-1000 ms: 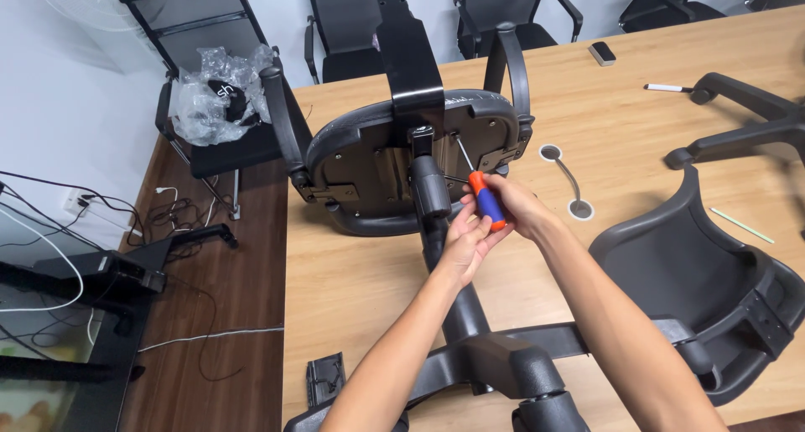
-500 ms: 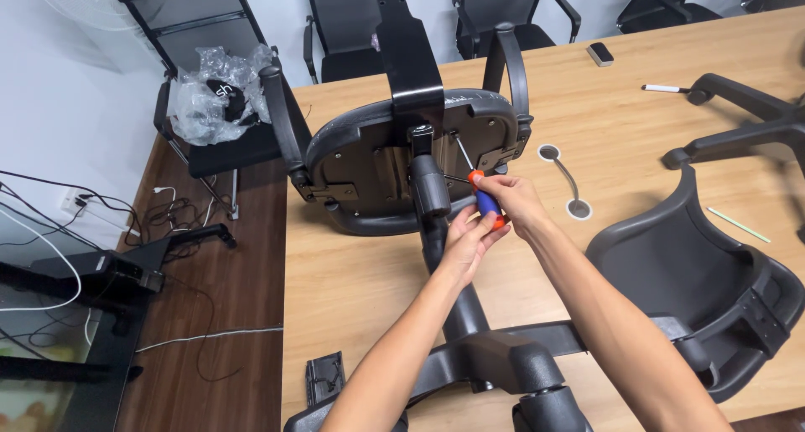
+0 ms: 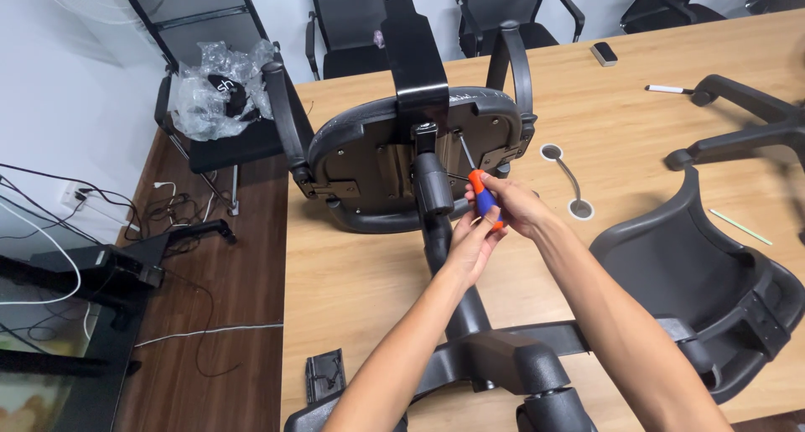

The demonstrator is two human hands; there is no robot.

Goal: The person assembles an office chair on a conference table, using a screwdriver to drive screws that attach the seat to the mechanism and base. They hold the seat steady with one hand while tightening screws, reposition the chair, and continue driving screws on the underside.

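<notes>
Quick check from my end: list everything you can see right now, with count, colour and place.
table: one, light wood, under the work
chair: one, black, upturned on table
screwdriver: one, orange and blue, tip at chair underside
seat shell: one, black, table right
chair base: one, black, far right
pen: one, white, far table
plastic bag: one, clear, on chair at left
cables: several, floor left
left hand: at screwdriver handle
right hand: grips screwdriver
</notes>
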